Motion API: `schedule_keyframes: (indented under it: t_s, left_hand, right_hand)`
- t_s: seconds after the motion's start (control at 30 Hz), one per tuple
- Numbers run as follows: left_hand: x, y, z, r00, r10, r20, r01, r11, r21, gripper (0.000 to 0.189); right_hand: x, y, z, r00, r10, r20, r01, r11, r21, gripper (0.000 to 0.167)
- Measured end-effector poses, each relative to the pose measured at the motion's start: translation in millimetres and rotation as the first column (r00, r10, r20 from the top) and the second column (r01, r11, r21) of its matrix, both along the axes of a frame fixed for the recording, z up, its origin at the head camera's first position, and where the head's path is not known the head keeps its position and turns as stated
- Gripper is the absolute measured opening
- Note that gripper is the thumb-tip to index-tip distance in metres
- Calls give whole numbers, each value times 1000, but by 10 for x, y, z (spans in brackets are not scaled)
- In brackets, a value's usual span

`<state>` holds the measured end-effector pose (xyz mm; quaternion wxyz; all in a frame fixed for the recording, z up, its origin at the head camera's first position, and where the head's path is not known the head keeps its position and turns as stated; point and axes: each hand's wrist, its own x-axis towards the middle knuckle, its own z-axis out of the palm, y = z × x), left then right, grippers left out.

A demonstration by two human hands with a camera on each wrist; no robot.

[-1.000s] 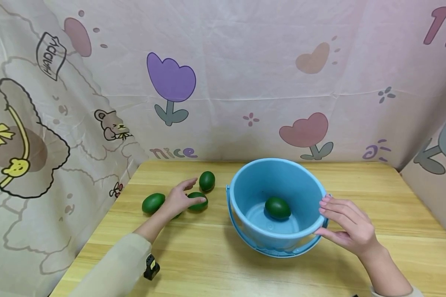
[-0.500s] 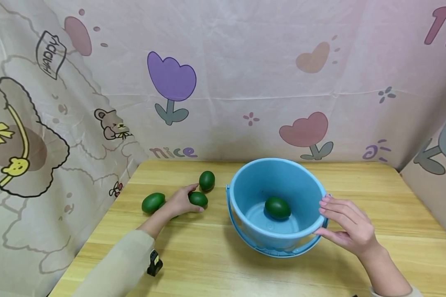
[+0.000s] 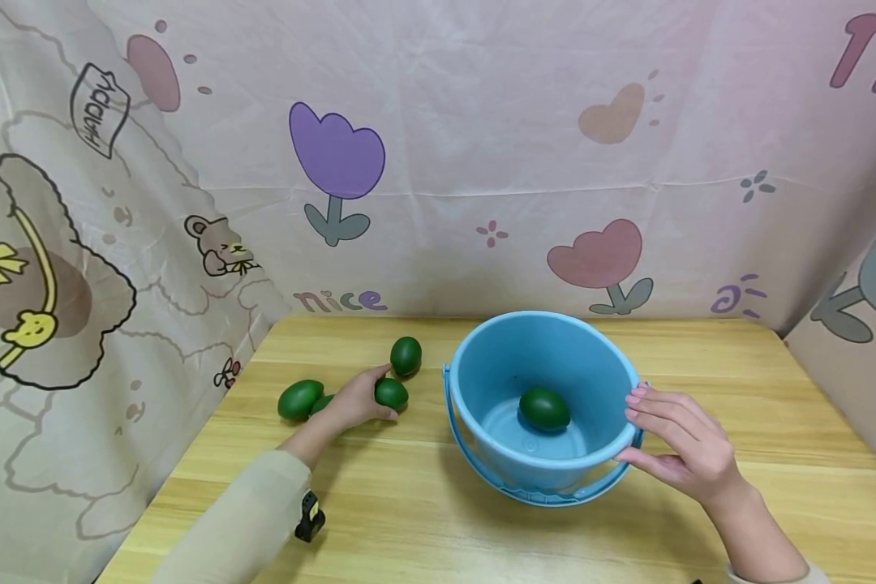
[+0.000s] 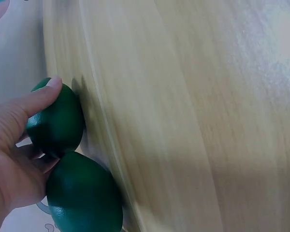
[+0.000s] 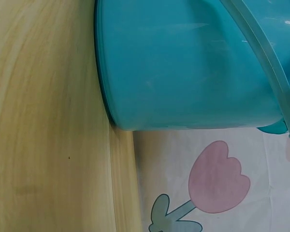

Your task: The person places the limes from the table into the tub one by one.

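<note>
Green fruit (image 3: 390, 394) sits pinched by the left hand (image 3: 354, 400) on the wooden table (image 3: 409, 495) in the head view, well apart from the right hand (image 3: 689, 444), which grips the rim of a blue bucket (image 3: 474, 430) holding an oval fruit (image 3: 544, 409). The left wrist view shows another fruit (image 4: 84, 195) just beside; the right wrist view, the bucket's handle (image 5: 266, 53).

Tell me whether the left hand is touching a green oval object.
Touching. The left wrist view shows it: the thumb of the left hand lies across the upper green oval object, its tip against the surface with no visible gap.
</note>
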<state>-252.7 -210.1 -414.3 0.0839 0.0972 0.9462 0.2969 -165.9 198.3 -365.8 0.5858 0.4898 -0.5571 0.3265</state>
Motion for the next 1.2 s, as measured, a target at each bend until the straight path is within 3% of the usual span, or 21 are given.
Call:
schedule_keyframes:
  t_s: [0.53,0.73,0.97,1.2]
  left_hand:
    - [56,146,-91,990,-2,-140,-5,999,-52,75]
    - [85,207,-159,989,10,-148,-9,1000,7,72]
    - [121,221,-226,990,81,-116,-67,990,123,71]
    - [138,217,-242,987,111,-113,-93,983,160,71]
  right_hand:
    - [7,-5,12,1000,-2,-12,2,1000,-11,44]
    - [6,2,8,1000,-13,-2,13,1000,-6,45]
    - [2,0,1,1000,-6,3,6,1000,-5,45]
    - [3,-7,7,1000,-4,5,5,1000,-6,45]
